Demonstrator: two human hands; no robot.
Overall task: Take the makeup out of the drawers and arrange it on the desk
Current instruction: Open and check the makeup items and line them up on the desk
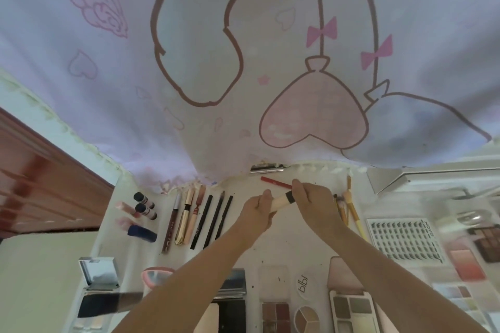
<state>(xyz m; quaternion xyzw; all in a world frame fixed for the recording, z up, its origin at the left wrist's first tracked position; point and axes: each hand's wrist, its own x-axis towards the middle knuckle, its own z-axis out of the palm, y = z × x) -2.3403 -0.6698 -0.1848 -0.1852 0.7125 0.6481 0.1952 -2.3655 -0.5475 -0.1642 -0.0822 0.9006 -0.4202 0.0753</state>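
Both hands meet above the middle of the desk (292, 249), holding one cream tube (281, 200) with a black cap (290, 196). The left hand (257, 212) grips the tube's body with curled fingers; the right hand (313, 204) pinches the capped end. The tube is held off the surface, tilted, cap toward the right. Just behind the hands lies a red pencil (276, 183), and beyond it a silver tube (266, 169) at the edge of a printed curtain (189, 62). Left of the hands, a row of pencils and glosses (200, 219) lies side by side; further left are small bottles (143, 208). Right of the hands lie brushes (351, 211) and a lash tray (403, 240). Palettes (351, 308) line the near edge.
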